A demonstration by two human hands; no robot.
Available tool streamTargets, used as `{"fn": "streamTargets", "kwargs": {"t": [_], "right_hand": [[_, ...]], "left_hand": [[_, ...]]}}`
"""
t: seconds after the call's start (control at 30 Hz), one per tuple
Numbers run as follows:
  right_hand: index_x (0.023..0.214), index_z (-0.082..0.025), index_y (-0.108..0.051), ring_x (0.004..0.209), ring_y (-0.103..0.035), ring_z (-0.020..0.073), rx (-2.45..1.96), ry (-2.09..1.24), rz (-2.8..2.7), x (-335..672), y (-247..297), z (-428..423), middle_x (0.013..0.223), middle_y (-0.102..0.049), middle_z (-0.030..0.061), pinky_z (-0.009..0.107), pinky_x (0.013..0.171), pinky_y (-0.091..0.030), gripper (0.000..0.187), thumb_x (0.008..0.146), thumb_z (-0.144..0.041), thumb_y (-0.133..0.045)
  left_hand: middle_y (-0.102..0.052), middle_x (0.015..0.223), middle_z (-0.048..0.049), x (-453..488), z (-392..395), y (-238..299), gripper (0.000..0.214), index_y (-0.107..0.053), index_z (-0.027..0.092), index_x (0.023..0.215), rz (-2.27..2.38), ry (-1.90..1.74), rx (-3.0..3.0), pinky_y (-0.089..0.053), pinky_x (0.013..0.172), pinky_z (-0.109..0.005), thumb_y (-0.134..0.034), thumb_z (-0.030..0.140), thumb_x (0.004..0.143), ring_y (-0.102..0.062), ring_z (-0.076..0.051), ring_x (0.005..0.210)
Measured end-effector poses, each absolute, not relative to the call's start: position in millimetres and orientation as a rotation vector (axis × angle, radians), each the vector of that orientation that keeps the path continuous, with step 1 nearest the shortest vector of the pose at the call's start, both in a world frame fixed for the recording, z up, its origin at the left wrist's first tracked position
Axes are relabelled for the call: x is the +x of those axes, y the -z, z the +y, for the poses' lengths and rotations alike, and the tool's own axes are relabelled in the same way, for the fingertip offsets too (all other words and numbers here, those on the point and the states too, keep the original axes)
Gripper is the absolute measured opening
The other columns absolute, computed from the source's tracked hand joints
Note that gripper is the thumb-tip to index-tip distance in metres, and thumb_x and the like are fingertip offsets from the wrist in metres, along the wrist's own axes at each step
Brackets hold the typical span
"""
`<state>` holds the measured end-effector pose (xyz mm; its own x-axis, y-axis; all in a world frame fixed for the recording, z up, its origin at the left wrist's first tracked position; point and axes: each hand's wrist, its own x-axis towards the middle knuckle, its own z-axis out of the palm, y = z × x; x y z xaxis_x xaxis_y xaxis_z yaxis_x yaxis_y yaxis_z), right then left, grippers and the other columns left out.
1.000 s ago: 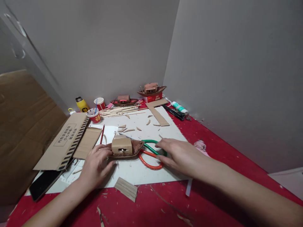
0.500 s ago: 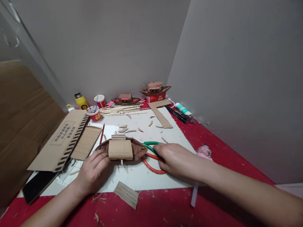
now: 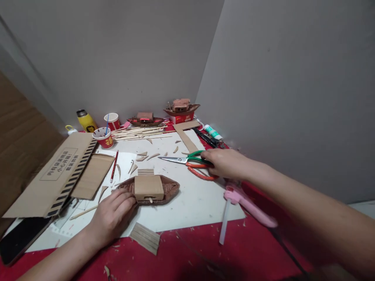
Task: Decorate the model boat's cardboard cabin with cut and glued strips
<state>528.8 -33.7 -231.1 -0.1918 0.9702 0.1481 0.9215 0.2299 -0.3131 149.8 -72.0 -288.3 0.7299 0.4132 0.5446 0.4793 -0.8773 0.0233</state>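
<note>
In the middle of the white sheet sits a small brown model boat (image 3: pixel 171 189) with a cardboard canopy (image 3: pixel 148 186) over it. My left hand (image 3: pixel 113 210) has its fingers curled round the boat's left end; its thumb is hidden. To the right, my right hand (image 3: pixel 224 162) grips the green and orange handles of a pair of scissors (image 3: pixel 174 160). Their blades point left, behind the boat, and do not touch it. A striped strip (image 3: pixel 145 171) lies just behind the canopy, and a larger striped piece (image 3: pixel 145 238) lies in front of the boat.
A pink glue gun (image 3: pixel 253 208) lies below my right forearm. Printed cardboard (image 3: pixel 52 175), a phone (image 3: pixel 23 236) and a red pencil (image 3: pixel 114 166) are at left. Behind stand paper cups (image 3: pixel 107 141), a yellow bottle (image 3: pixel 87 121), thin sticks (image 3: pixel 137 132) and two finished-looking boats (image 3: pixel 182 107).
My right hand has drawn the scissors back and right, away from the boat, so their blades now show. My left hand stays at the boat's left end. The view has shifted slightly.
</note>
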Motion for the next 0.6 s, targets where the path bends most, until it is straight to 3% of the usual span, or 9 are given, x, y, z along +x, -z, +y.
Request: {"fn": "streamTargets", "kwargs": {"t": [0.1,0.2,0.4,0.6], "right_hand": [[0.085,-0.02,-0.064,0.079,-0.061,0.0241,-1.847,-0.161,-2.245,539,226,-48,0.092,-0.069,0.0119,0.03,0.063,-0.041,0.013,0.08,-0.017,-0.052],[0.098,-0.018,-0.064,0.085,-0.064,0.028,-1.927,-0.168,-2.247,551,224,-81,0.102,-0.068,0.0149,0.036,0.069,-0.047,0.023,0.09,-0.031,-0.046],[0.107,-0.017,-0.065,0.095,-0.066,0.0302,-2.035,-0.244,-2.275,574,249,-150,0.109,-0.068,0.0158,0.04,0.075,-0.053,0.036,0.091,-0.044,-0.047],[0.104,-0.019,-0.059,0.078,-0.066,0.025,-2.154,-0.257,-2.202,578,273,-162,0.097,-0.068,0.0111,0.036,0.065,-0.05,0.032,0.095,-0.042,-0.04]], "left_hand": [[-0.072,0.092,-0.013,154,-71,287,0.021,-0.062,0.013,0.103,-0.733,0.868,-2.808,-0.055,0.083,-0.036,-0.061,0.006,0.083,-0.065,-0.023,0.092],[-0.072,0.094,-0.012,155,-69,289,0.022,-0.063,0.015,0.104,-0.74,0.868,-2.803,-0.055,0.084,-0.036,-0.062,0.007,0.084,-0.066,-0.023,0.092],[-0.072,0.096,-0.0108,156,-66,296,0.024,-0.062,0.016,0.107,-0.758,0.87,-2.841,-0.055,0.085,-0.037,-0.061,0.008,0.084,-0.067,-0.023,0.092],[-0.073,0.094,-0.0105,159,-65,294,0.02,-0.063,0.017,0.104,-0.776,0.884,-2.839,-0.055,0.085,-0.038,-0.062,0.012,0.085,-0.068,-0.023,0.09]]}}
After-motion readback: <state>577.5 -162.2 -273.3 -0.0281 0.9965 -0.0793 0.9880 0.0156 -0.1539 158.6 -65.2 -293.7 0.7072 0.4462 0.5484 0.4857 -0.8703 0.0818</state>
